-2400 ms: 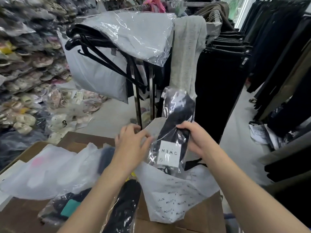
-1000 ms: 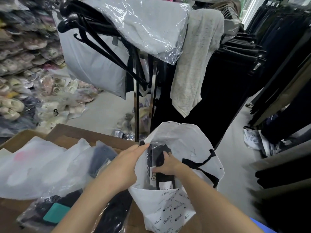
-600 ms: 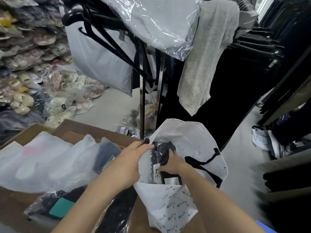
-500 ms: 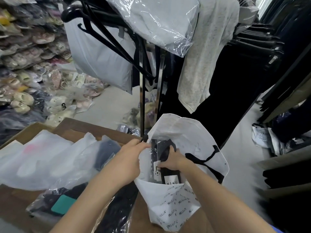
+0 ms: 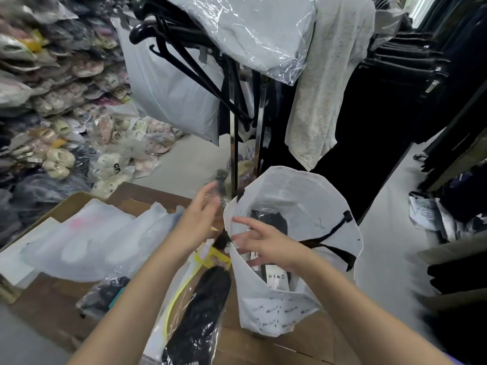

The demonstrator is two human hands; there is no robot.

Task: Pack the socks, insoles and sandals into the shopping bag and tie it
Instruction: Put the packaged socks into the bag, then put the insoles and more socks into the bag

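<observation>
**Sock pack upright inside the open bag**

Standing on its long axis in the white non-woven shopping bag (image 5: 303, 206) on the cardboard boxes (image 5: 276, 346): black socks in a clear plastic sleeve (image 5: 276, 275), label end down. Right hand (image 5: 266, 243) spread over the bag mouth, fingers touching its rim. Left hand (image 5: 200, 219) open, blurred, holding nothing.

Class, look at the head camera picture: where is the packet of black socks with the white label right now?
The sock packet stands inside the open white shopping bag, right of centre, just behind the right hand and right of the left hand.
</observation>
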